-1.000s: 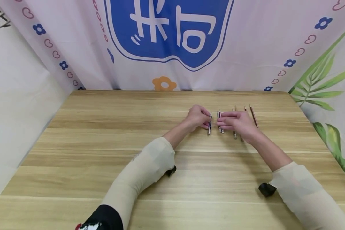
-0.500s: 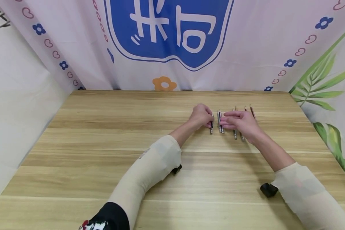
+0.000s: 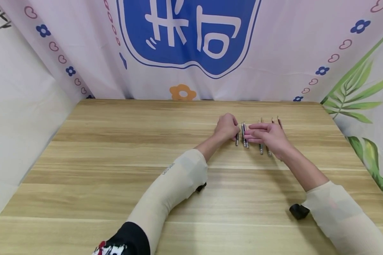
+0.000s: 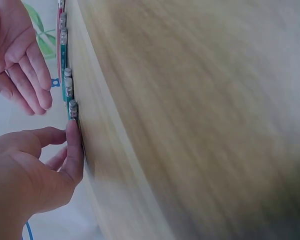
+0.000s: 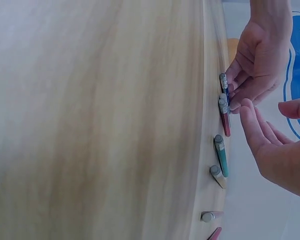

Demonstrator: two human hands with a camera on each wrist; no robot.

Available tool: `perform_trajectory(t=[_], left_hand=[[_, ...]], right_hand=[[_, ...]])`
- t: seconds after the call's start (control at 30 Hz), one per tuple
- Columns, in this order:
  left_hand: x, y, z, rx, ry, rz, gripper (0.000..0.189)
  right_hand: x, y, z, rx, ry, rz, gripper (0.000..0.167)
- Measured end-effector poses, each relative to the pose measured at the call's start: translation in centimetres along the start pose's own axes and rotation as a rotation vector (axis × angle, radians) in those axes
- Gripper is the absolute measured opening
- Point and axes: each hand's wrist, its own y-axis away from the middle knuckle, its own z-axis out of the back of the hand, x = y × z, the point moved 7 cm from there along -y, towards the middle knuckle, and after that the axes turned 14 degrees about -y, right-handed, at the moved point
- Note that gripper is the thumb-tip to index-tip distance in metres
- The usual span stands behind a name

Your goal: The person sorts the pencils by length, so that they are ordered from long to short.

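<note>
My left hand (image 3: 227, 126) pinches a pencil (image 3: 237, 141) lying on the table, its eraser end toward me. In the left wrist view, that pencil's metal ferrule (image 4: 73, 109) sticks out past my thumb and fingers. Just right of it lie two pencils (image 3: 245, 136) side by side. My right hand (image 3: 270, 137) hovers over the row with fingers fairly straight, the fingertips close to the pair; whether they touch it cannot be told. In the right wrist view, a red pencil (image 5: 224, 120) lies below the fingertips of the left hand (image 5: 262, 57).
Farther right lie a green pencil (image 5: 221, 156), a wood-coloured pencil (image 5: 218, 176) and others, partly under my right hand. The wooden table (image 3: 115, 141) ends at a printed curtain (image 3: 274, 46) behind the pencils.
My left hand has slid rightward with its pencil, narrowing the gap to the pair. The right hand has shifted very slightly right and then stayed still.
</note>
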Motion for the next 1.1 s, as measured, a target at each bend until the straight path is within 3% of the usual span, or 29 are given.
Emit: perform_trajectory(t=[0.13, 0.43, 0.77, 1.0, 1.1], left_hand=[[0.1, -0.1, 0.0, -0.015, -0.009, -0.011, 0.005], [0.4, 0.1, -0.1, 0.023, 0.082, -0.012, 0.017], [0.6, 0.4, -0.2, 0.035, 0.172, -0.030, 0.013], [1.7, 1.6, 0.8, 0.070, 0.226, -0.067, 0.016], [2.6, 2.4, 1.7, 0.089, 0.240, -0.114, 0.015]], right_hand=[[-0.1, 0.0, 0.0, -0.001, -0.002, 0.008, 0.046], [-0.3, 0.0, 0.2, -0.003, 0.011, 0.013, 0.045], [0.0, 0.5, 0.3, -0.009, 0.030, 0.006, 0.046], [0.3, 1.4, 0.6, -0.023, 0.123, 0.020, 0.046], [0.4, 1.9, 1.0, -0.036, 0.196, 0.030, 0.047]])
